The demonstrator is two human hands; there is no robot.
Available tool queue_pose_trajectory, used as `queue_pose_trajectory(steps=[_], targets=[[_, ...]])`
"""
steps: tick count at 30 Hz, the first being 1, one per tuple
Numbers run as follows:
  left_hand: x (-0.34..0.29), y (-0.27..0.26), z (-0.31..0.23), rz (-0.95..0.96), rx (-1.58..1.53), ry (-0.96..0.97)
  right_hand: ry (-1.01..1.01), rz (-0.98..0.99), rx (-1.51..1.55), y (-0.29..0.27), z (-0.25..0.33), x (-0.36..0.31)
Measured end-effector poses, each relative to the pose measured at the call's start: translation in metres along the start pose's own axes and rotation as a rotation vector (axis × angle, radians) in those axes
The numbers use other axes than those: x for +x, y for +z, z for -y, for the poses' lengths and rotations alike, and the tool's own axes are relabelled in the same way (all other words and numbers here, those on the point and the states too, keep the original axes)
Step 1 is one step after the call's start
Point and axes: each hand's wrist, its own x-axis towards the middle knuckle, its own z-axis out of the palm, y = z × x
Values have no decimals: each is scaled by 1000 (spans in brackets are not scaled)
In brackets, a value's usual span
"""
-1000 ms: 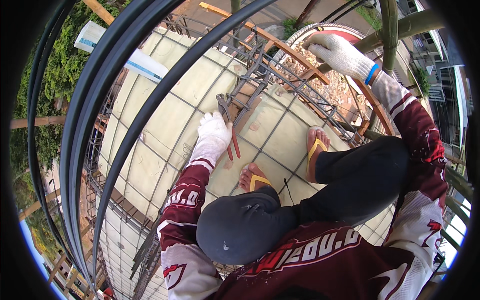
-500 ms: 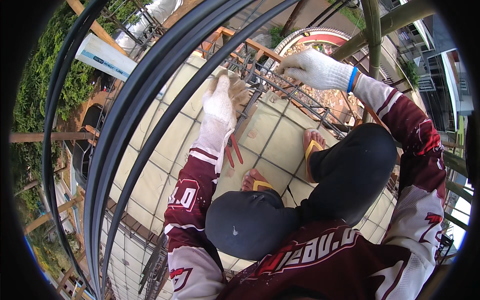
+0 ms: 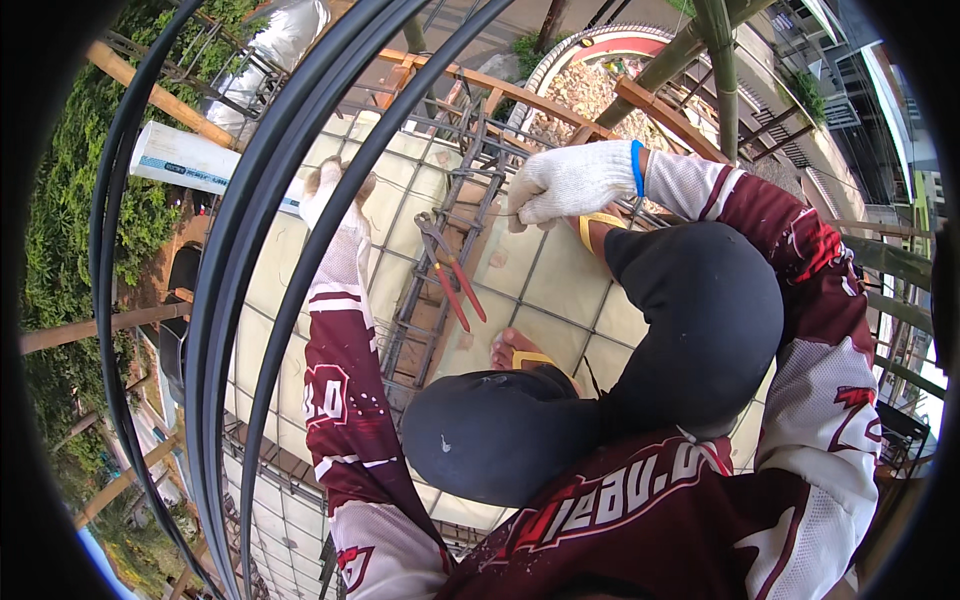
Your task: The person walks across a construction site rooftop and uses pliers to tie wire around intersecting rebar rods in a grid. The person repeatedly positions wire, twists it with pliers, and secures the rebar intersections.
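My left hand [image 3: 334,196], in a white knit glove with brown-stained fingers, reaches out over the rebar grid [image 3: 400,215]. A black cable crosses in front of it, so its grip is partly hidden. My right hand [image 3: 575,184], in a white glove with a blue cuff, is closed, fingertips pinched near a thin wire [image 3: 462,216] beside the rebar cage [image 3: 468,192]. Pincers [image 3: 450,270] with red handles lie on the cage between my hands, jaws pointing away from me and handles apart. Neither hand touches them.
Thick black cables [image 3: 270,200] arc across the left side, close to my left arm. A white pipe [image 3: 185,158] sticks out beyond them. Bamboo poles [image 3: 718,60] and wooden boards [image 3: 670,118] stand at the far right, above a rubble-filled round bed [image 3: 590,95]. My sandalled foot [image 3: 518,352] rests on the grid.
My left hand has moved left, away from the cage, passing behind a cable. My right hand has come nearer and left, its fingers curling in. The pincers are now fully visible.
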Motion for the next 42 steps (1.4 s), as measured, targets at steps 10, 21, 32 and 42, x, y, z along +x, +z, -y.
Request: queue_pose_trajectory(steps=[10,21,32,42], targets=[[4,-24,14,58,-88,-114,-12,-698,-158,-32,-75,48],[92,60,10,-176,264,-288,-306,-321,1355,-47,-148,56],[107,83,31,-153,169,-256,-340,-56,1405,-47,-190,46],[91,66,32,-196,408,134,-356,37,542,-40,-183,54]])
